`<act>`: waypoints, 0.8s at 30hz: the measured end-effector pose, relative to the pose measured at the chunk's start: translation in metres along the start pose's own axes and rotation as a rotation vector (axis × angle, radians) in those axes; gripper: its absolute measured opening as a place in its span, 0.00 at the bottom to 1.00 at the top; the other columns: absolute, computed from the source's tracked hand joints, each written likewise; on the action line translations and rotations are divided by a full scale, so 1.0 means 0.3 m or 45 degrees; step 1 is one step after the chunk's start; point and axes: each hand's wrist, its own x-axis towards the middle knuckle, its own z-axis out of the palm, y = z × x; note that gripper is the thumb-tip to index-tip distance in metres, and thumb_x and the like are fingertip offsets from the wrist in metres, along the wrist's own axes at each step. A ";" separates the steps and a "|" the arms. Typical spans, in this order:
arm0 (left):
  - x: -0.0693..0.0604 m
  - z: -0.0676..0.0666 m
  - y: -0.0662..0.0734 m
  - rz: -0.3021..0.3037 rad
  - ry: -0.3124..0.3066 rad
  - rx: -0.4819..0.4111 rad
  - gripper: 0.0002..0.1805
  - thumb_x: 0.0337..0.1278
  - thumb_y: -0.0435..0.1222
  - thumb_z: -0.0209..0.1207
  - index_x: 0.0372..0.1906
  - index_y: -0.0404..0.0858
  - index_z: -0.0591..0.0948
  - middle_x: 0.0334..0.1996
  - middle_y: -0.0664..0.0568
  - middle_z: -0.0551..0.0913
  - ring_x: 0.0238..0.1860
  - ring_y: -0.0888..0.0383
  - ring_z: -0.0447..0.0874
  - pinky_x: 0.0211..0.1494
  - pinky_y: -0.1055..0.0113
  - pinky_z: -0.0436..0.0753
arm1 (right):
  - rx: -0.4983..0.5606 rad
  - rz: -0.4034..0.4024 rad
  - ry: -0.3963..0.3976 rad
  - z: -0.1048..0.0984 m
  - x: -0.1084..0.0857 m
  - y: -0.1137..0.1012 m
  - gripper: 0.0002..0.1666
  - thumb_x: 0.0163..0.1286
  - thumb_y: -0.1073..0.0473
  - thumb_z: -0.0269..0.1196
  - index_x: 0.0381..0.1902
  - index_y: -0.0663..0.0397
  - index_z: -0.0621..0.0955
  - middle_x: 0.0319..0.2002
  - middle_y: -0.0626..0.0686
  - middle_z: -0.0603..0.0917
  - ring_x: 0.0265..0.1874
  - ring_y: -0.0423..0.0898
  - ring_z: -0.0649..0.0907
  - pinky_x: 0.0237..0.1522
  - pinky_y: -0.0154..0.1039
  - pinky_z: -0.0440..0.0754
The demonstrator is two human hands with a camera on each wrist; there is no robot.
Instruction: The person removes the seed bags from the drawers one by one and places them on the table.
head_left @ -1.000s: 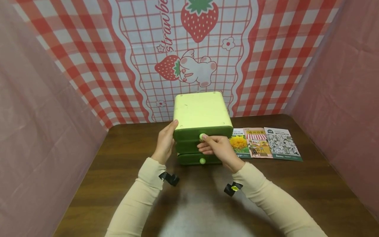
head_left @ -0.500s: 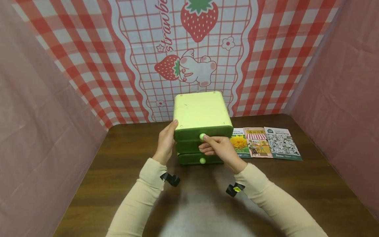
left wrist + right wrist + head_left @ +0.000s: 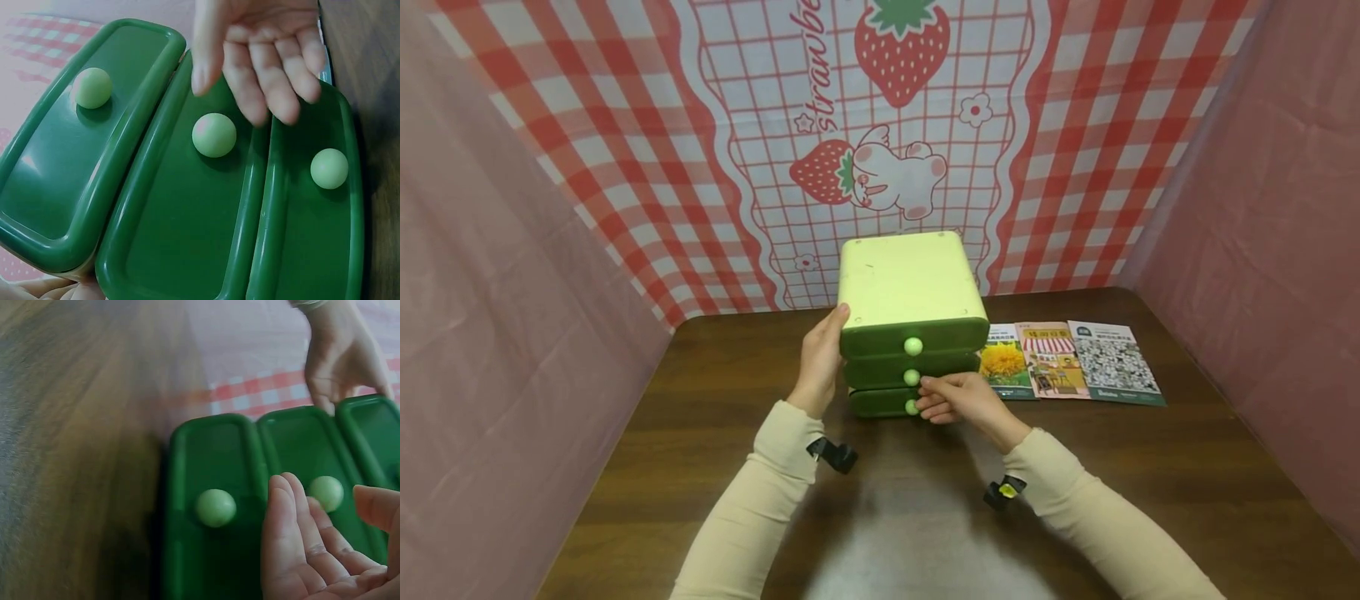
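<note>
Cabinet (image 3: 913,279) stands upright on the wooden table (image 3: 700,467), pale yellow-green shell, three dark green drawer fronts stacked. My right hand (image 3: 962,402) is at the middle knob (image 3: 912,377), thumb held apart from the fingers, fingers loosely extended and side by side, pinching nothing; left wrist view shows the tips just beside that knob, with a gap. Bottom knob (image 3: 912,407) is near the same fingers, top knob (image 3: 913,346) sits above. My left hand (image 3: 818,358) rests against the cabinet's left side, thumb by the upper front edge, digits spread along the side; can't tell how the hidden fingertips lie. Right of the cabinet: yellow-flower booklet (image 3: 1003,360), striped-awning booklet (image 3: 1052,361), white-flower booklet (image 3: 1117,364), in a row. Red-and-white strawberry cloth (image 3: 1075,167) behind.
</note>
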 end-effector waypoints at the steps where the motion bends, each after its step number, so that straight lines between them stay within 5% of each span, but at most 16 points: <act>1: 0.000 0.000 0.001 0.000 0.003 0.000 0.33 0.67 0.55 0.53 0.70 0.42 0.70 0.72 0.51 0.68 0.72 0.53 0.64 0.73 0.50 0.67 | 0.005 0.012 -0.002 0.005 0.007 0.008 0.32 0.74 0.47 0.58 0.53 0.75 0.79 0.35 0.56 0.90 0.30 0.41 0.89 0.45 0.47 0.88; 15: 0.000 -0.001 0.005 0.016 0.038 0.006 0.32 0.66 0.56 0.55 0.68 0.42 0.73 0.70 0.51 0.71 0.67 0.55 0.69 0.69 0.55 0.73 | 0.118 -0.015 0.107 0.081 0.053 0.012 0.31 0.73 0.45 0.59 0.50 0.72 0.81 0.31 0.54 0.90 0.27 0.41 0.88 0.45 0.49 0.87; 24: 0.001 0.001 0.006 0.027 0.050 0.010 0.29 0.66 0.55 0.55 0.65 0.43 0.77 0.64 0.54 0.76 0.45 0.63 0.75 0.46 0.70 0.77 | 0.153 -0.032 0.137 0.088 0.038 0.011 0.30 0.72 0.45 0.60 0.50 0.71 0.82 0.34 0.58 0.90 0.29 0.43 0.89 0.47 0.52 0.86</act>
